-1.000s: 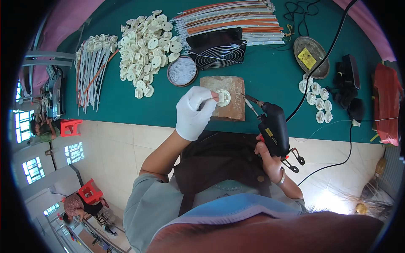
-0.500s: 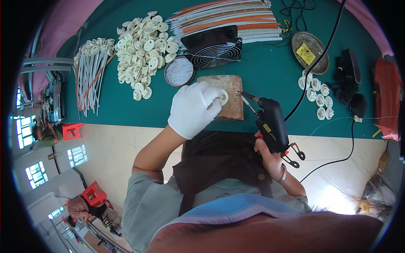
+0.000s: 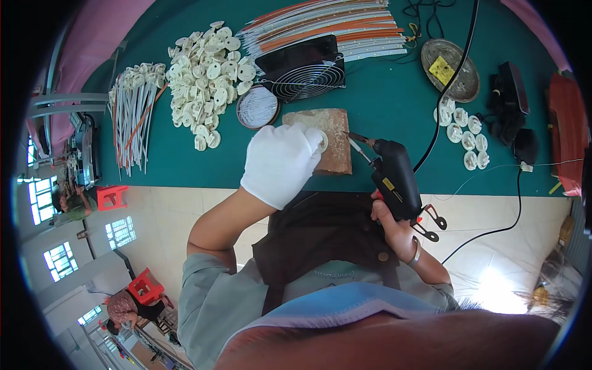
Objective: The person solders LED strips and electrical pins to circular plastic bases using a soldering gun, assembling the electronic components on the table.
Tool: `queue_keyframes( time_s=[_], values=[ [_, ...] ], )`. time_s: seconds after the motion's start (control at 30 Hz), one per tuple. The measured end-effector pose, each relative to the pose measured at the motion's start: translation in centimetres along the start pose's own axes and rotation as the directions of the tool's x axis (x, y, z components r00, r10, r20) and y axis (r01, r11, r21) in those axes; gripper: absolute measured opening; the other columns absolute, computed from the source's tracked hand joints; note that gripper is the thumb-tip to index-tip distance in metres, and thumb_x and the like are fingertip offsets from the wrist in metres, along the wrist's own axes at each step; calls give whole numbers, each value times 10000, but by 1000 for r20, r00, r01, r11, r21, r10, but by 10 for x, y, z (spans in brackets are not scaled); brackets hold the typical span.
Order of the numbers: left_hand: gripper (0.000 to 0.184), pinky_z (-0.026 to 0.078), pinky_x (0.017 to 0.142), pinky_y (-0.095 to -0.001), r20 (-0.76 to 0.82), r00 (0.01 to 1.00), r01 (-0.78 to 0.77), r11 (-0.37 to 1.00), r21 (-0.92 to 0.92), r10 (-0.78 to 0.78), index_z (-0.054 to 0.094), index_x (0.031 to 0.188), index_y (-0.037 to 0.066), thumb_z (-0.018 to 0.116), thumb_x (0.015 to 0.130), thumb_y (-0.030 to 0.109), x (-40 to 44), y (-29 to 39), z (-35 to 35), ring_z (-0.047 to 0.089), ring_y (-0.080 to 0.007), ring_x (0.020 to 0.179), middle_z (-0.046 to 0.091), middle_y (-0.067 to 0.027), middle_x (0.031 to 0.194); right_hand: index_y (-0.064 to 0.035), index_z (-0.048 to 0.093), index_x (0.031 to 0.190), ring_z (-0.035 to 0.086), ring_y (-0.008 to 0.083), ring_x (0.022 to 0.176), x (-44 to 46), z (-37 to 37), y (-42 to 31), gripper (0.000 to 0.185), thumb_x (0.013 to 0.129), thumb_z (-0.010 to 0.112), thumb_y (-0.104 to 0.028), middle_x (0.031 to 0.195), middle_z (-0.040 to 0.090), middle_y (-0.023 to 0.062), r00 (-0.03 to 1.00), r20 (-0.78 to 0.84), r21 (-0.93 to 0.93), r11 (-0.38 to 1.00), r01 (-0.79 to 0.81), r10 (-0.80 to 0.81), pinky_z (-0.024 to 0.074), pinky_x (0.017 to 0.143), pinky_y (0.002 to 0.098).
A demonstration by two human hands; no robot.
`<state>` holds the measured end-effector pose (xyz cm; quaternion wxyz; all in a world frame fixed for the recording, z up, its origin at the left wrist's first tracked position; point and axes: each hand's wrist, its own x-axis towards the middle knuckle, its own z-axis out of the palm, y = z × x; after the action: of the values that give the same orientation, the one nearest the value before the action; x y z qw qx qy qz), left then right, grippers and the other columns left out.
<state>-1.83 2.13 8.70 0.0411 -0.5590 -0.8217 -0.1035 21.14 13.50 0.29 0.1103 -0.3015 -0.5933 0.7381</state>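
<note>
My left hand (image 3: pixel 280 161), in a white glove, is closed on a round white plastic cap (image 3: pixel 324 142), its fingertips pinching it over a worn brick (image 3: pixel 338 126). Most of the cap is hidden behind the glove. My bare right hand (image 3: pixel 396 233) is wrapped round the handle of a black soldering gun (image 3: pixel 398 182). The gun's tip points left and sits at the brick's right edge, apart from the cap. Behind my left hand stands a round dish (image 3: pixel 258 106) filled with thin pale pieces.
Behind the brick is a black fan (image 3: pixel 308 80) with a wire guard. Heaped white caps (image 3: pixel 206 80) and strips with caps (image 3: pixel 137 105) lie left. At right are a metal dish (image 3: pixel 465 83) with a yellow sponge (image 3: pixel 441 71), several loose caps (image 3: pixel 468 141) and a hanging black cable (image 3: pixel 439 117).
My left hand has turned slightly, so its back now covers more of the fingers and the cap. The soldering gun stays almost where it was. The whole view has shifted a little.
</note>
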Motion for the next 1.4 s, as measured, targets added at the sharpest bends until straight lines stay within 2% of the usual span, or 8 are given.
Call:
queue_keyframes(
  time_s=[0.07,0.17,0.27,0.47,0.57,0.77,1.17,1.4],
  values=[
    [117,456,545,-401,33,999,5,1000,-1,-5,622,830,114,658,720,104,2,1,-3,589,-285,601,581,-77,679,-11,535,1081,524,85,698,-1,-2,1,174,933,558,-99,891,552,36,997,75,-48,999,-1,5,448,647,246],
    [102,466,547,-399,70,997,19,1000,20,-21,630,833,107,657,735,116,4,4,-5,595,-292,599,590,-85,681,-15,537,1083,526,85,700,-2,-2,4,171,933,557,-96,918,554,38,998,58,-47,999,14,-11,450,650,247],
    [88,468,544,-392,65,998,22,1000,14,-22,633,832,107,658,747,113,4,4,-5,599,-288,594,593,-88,678,-11,655,1013,644,102,737,-1,0,2,205,848,704,-122,890,691,60,999,-34,36,999,9,-8,526,662,265],
    [73,469,545,-394,-12,1000,28,999,-35,-29,594,779,95,664,761,111,1,3,-1,599,-287,595,589,-91,672,-9,651,1014,630,91,706,-2,-1,2,203,862,689,-138,810,675,41,999,-1,-9,999,41,-41,517,645,254],
    [79,469,546,-397,21,1000,13,1000,-2,-13,580,766,88,658,768,105,2,3,-3,600,-287,600,585,-91,667,0,529,1080,553,100,674,0,-1,-6,177,927,568,-81,891,564,56,986,161,-1,999,-33,33,468,636,259],
    [75,472,550,-398,5,1000,4,1000,-17,-4,579,758,81,651,769,100,2,3,-2,601,-293,610,587,-93,672,14,522,1010,580,123,646,5,7,-4,121,911,575,-31,795,556,51,993,119,53,998,-28,22,506,614,284],
    [75,482,556,-393,6,999,40,999,-15,-40,581,750,78,652,757,101,3,4,-1,604,-295,608,601,-93,673,8,523,974,586,130,634,8,9,-3,79,912,563,-19,796,551,54,988,154,26,999,-19,15,512,608,287],
    [67,485,561,-388,4,999,47,999,-12,-47,593,758,80,657,756,99,3,4,0,607,-293,610,610,-93,680,7,527,965,590,134,632,7,11,-3,67,911,560,-14,826,550,64,988,150,77,996,-40,28,520,612,295]
  ],
)
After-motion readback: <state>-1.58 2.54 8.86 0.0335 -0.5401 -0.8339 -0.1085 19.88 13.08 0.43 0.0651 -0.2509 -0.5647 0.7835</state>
